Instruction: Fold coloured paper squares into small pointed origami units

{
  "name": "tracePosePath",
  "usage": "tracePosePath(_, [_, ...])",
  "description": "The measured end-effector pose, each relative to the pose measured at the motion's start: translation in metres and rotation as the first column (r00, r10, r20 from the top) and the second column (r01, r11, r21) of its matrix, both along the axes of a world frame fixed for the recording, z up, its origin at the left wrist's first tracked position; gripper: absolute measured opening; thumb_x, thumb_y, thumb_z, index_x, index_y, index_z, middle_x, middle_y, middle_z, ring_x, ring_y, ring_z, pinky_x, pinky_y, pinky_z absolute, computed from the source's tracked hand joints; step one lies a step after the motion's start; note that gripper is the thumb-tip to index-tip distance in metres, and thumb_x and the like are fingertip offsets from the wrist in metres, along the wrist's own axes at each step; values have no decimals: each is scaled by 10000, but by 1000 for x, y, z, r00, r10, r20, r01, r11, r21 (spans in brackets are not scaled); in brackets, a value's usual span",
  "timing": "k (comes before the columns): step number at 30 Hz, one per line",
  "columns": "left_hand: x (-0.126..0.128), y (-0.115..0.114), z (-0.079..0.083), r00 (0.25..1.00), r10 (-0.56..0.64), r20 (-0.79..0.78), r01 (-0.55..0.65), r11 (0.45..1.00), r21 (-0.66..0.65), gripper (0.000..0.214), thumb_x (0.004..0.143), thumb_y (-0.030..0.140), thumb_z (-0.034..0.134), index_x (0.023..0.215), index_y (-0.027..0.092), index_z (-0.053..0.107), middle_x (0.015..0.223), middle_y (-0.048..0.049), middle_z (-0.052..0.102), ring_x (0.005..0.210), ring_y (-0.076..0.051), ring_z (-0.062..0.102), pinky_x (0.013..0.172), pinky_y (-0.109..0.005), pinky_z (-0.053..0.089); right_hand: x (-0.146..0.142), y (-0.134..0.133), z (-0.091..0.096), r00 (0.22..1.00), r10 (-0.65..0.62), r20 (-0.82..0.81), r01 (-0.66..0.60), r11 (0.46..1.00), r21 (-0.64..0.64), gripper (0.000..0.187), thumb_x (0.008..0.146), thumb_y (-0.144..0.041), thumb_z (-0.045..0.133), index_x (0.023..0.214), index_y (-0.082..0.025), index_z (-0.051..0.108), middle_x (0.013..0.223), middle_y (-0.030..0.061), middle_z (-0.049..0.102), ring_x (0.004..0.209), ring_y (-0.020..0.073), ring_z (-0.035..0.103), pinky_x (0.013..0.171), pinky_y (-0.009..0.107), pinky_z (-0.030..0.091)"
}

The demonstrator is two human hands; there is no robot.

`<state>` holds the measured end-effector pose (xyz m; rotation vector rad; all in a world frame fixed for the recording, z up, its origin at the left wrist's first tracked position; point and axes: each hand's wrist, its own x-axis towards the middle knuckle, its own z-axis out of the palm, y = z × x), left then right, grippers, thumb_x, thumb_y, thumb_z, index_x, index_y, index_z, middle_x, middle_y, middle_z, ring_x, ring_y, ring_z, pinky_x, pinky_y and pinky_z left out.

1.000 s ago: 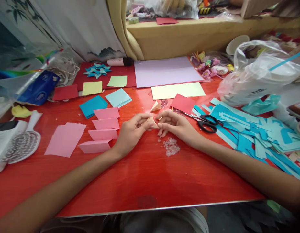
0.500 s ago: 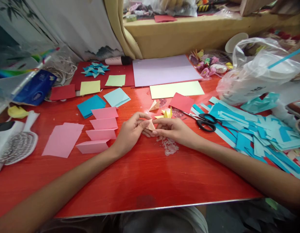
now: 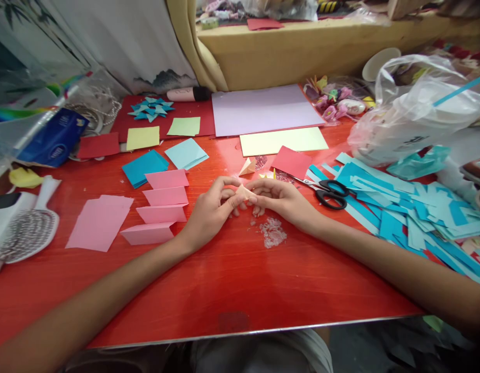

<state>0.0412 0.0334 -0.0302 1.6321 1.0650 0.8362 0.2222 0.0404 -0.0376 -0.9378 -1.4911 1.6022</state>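
- We see both hands meet at the middle of the red table [image 3: 232, 280], pinching one small folded peach paper piece [image 3: 244, 192] between them.
- Left hand [image 3: 211, 211]: fingers curled in, thumb and fingertips closed on the left end of the piece, wrist resting on the table.
- Right hand [image 3: 281, 199]: fingers bent and closed on the right end of the piece, the lower fingertips touching the table.
- The piece sits just above the tabletop, between the two sets of fingertips. We cannot tell its fold pattern, it is too small.
- A patch of whitish glittery scraps [image 3: 273, 231] lies on the table just below the right hand.
- A second folded peach piece [image 3: 248, 167] stands a little behind the hands, beside a red paper square [image 3: 292, 162].
- Black-handled scissors [image 3: 328, 193] lie just right of the right hand, tips toward the red square, handles touching the pile of blue paper strips [image 3: 403, 212].
- A column of folded pink papers [image 3: 162, 204] lies left of the left hand, with a flat pink sheet [image 3: 100, 223] further left.
- A pale yellow sheet [image 3: 283, 141] and a lilac sheet [image 3: 263, 110] lie at the back.
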Motion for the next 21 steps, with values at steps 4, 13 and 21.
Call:
tracePosePath(4, [0,0,1,1000,17,-3,-17,1000,-9,172,853,350,522,902,187,495,735,6,657,635,-103,588,607,-219,455,2,0,2,1000,-7,24,7,1000,-2,186,814,-283,596,912,-130,636,775,21,648,649,88,606,631,221,505])
tracePosePath(13, [0,1,-2,1000,-15,24,16,999,-42,140,873,318,489,895,181,502,749,-4,627,644,-102,577,622,-237,470,1,2,1,999,-24,34,25,999,-28,145,802,-259,612,840,-121,633,713,4,641,595,81,619,596,206,500])
tracePosePath(21, [-1,-1,2,994,19,-106,-18,1000,7,196,843,390,522,862,198,555,800,5,592,685,-100,536,609,-229,424,2,-1,1,995,-41,93,36,998,53,155,819,-284,590,807,-131,610,632,-5,617,550,86,606,556,207,486])
